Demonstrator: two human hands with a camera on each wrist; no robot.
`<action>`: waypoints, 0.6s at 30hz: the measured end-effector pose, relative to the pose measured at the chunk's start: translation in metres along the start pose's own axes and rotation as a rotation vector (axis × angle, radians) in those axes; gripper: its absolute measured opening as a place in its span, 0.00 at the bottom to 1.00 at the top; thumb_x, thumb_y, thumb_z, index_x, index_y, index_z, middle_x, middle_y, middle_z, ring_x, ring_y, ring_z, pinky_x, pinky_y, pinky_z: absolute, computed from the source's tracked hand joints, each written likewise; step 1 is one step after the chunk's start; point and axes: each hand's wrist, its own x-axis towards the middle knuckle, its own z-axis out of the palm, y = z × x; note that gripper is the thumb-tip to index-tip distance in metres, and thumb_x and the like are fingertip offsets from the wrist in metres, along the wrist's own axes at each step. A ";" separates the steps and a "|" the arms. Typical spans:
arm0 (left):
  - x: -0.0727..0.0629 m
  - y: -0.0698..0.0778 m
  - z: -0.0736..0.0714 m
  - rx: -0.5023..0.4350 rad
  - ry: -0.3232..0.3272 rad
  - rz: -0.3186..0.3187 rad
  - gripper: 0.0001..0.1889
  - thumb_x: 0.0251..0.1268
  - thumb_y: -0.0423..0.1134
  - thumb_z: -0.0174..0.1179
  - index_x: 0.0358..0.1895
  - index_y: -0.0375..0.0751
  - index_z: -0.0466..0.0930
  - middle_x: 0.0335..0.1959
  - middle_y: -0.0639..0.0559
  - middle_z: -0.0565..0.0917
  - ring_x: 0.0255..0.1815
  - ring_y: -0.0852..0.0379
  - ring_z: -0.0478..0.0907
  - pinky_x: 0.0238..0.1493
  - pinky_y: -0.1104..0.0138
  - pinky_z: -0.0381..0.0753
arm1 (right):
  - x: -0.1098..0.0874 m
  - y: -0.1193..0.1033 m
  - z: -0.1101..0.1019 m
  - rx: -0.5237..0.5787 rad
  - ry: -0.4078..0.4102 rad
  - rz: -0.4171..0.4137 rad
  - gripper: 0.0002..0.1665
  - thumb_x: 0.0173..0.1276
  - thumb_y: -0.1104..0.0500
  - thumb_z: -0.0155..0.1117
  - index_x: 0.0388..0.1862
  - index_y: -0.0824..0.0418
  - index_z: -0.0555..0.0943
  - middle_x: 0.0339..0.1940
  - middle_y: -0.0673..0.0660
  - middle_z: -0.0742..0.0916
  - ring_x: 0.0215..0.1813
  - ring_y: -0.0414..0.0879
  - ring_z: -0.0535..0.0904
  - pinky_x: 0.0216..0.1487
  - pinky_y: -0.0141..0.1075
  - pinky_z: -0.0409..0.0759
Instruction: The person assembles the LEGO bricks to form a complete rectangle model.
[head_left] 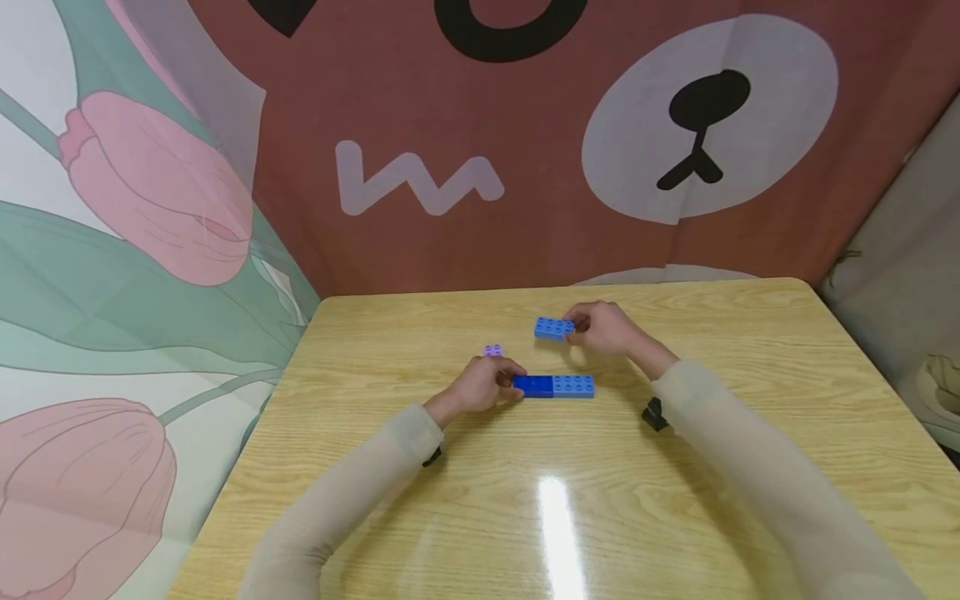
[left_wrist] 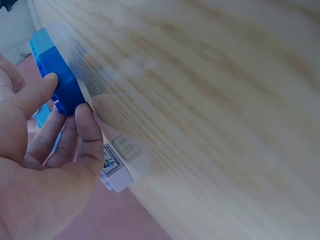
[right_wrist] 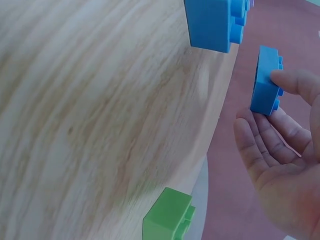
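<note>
My left hand (head_left: 477, 385) pinches the left end of a dark blue toy building brick (head_left: 536, 386) on the table. A lighter blue brick (head_left: 573, 386) stands end to end with it on the right, studs up. In the left wrist view, my thumb lies on the side of the dark blue brick (left_wrist: 62, 75). Beyond this row my right hand (head_left: 603, 327) holds another blue brick (head_left: 553, 328) by its right end, studs facing up. The right wrist view shows that held brick (right_wrist: 265, 82) between thumb and fingers, raised off the tabletop.
Just behind my left hand is a small purple brick (head_left: 492, 350), with a printed side (left_wrist: 111, 159) in the left wrist view. A green brick (right_wrist: 165, 212) stands on the wooden table (head_left: 465, 517), visible in the right wrist view. A printed curtain (head_left: 525, 242) hangs behind the table.
</note>
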 end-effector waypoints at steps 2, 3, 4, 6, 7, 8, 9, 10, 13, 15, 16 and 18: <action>0.000 -0.001 0.000 0.000 0.001 0.005 0.18 0.63 0.41 0.69 0.56 0.45 0.84 0.48 0.50 0.87 0.40 0.62 0.81 0.44 0.69 0.82 | -0.003 0.000 0.000 0.004 0.000 -0.002 0.23 0.67 0.51 0.68 0.58 0.59 0.82 0.49 0.59 0.88 0.49 0.51 0.84 0.52 0.50 0.82; 0.000 -0.001 0.000 -0.001 0.001 0.006 0.18 0.63 0.41 0.69 0.56 0.45 0.84 0.48 0.50 0.87 0.40 0.62 0.81 0.44 0.70 0.82 | -0.004 -0.001 0.000 0.006 0.000 -0.005 0.23 0.68 0.51 0.68 0.58 0.59 0.82 0.48 0.59 0.88 0.49 0.51 0.84 0.52 0.50 0.82; 0.000 -0.001 0.000 -0.003 0.002 0.006 0.18 0.63 0.41 0.69 0.56 0.45 0.84 0.48 0.50 0.87 0.40 0.62 0.81 0.43 0.70 0.82 | -0.005 -0.001 0.000 0.005 0.003 -0.007 0.23 0.67 0.51 0.68 0.58 0.59 0.82 0.48 0.58 0.88 0.48 0.51 0.84 0.52 0.50 0.82; 0.000 -0.001 0.000 -0.007 0.002 0.004 0.18 0.63 0.41 0.69 0.56 0.45 0.84 0.48 0.50 0.87 0.40 0.62 0.81 0.44 0.70 0.82 | -0.007 -0.002 -0.001 0.007 0.007 -0.011 0.23 0.67 0.51 0.68 0.58 0.58 0.82 0.47 0.58 0.88 0.48 0.50 0.84 0.51 0.50 0.82; 0.000 -0.001 0.000 -0.010 0.002 0.002 0.18 0.63 0.41 0.70 0.56 0.45 0.84 0.48 0.50 0.87 0.40 0.62 0.81 0.44 0.69 0.82 | -0.008 -0.002 -0.001 0.009 0.011 -0.014 0.23 0.67 0.51 0.68 0.58 0.58 0.82 0.47 0.58 0.88 0.47 0.50 0.84 0.51 0.50 0.82; -0.001 0.000 0.000 -0.011 0.002 0.001 0.18 0.63 0.41 0.70 0.56 0.45 0.84 0.48 0.50 0.87 0.40 0.62 0.81 0.44 0.69 0.82 | -0.009 -0.003 -0.001 0.010 0.013 -0.018 0.22 0.67 0.51 0.69 0.57 0.58 0.83 0.47 0.57 0.88 0.47 0.50 0.84 0.51 0.50 0.82; -0.001 0.000 -0.001 -0.012 0.002 0.000 0.18 0.63 0.41 0.69 0.56 0.45 0.84 0.48 0.50 0.87 0.40 0.62 0.81 0.44 0.69 0.82 | -0.011 -0.003 -0.001 0.011 0.015 -0.023 0.22 0.67 0.51 0.69 0.57 0.58 0.83 0.47 0.58 0.89 0.47 0.50 0.84 0.51 0.50 0.82; -0.001 0.000 -0.001 -0.012 0.001 -0.002 0.18 0.63 0.41 0.69 0.56 0.45 0.84 0.48 0.50 0.87 0.40 0.62 0.81 0.44 0.69 0.82 | -0.012 -0.004 -0.001 0.009 0.019 -0.027 0.22 0.66 0.51 0.69 0.56 0.58 0.83 0.46 0.57 0.89 0.47 0.50 0.84 0.51 0.50 0.82; -0.001 0.001 -0.001 -0.009 -0.002 -0.003 0.18 0.64 0.41 0.69 0.56 0.45 0.84 0.48 0.51 0.87 0.41 0.61 0.81 0.45 0.69 0.82 | -0.016 -0.005 -0.001 0.005 0.030 -0.042 0.21 0.66 0.51 0.70 0.55 0.57 0.84 0.46 0.57 0.89 0.46 0.49 0.84 0.50 0.49 0.82; -0.001 0.001 -0.001 -0.004 -0.003 -0.003 0.18 0.64 0.41 0.69 0.56 0.45 0.84 0.47 0.51 0.87 0.41 0.61 0.81 0.45 0.69 0.82 | -0.019 -0.005 -0.001 0.002 0.035 -0.053 0.20 0.65 0.51 0.70 0.54 0.58 0.84 0.45 0.57 0.89 0.46 0.49 0.84 0.50 0.49 0.82; -0.001 0.001 -0.001 -0.003 -0.003 -0.004 0.18 0.64 0.40 0.69 0.56 0.45 0.84 0.48 0.51 0.87 0.41 0.61 0.80 0.45 0.69 0.82 | -0.020 -0.005 -0.001 0.002 0.036 -0.056 0.20 0.65 0.51 0.71 0.54 0.58 0.84 0.44 0.56 0.89 0.45 0.49 0.84 0.50 0.48 0.82; -0.001 0.002 0.000 -0.002 -0.003 -0.006 0.17 0.64 0.40 0.69 0.56 0.45 0.84 0.48 0.51 0.87 0.40 0.61 0.80 0.44 0.69 0.82 | -0.022 -0.004 -0.001 0.002 0.035 -0.061 0.20 0.65 0.52 0.71 0.54 0.58 0.84 0.44 0.56 0.89 0.45 0.49 0.84 0.50 0.48 0.82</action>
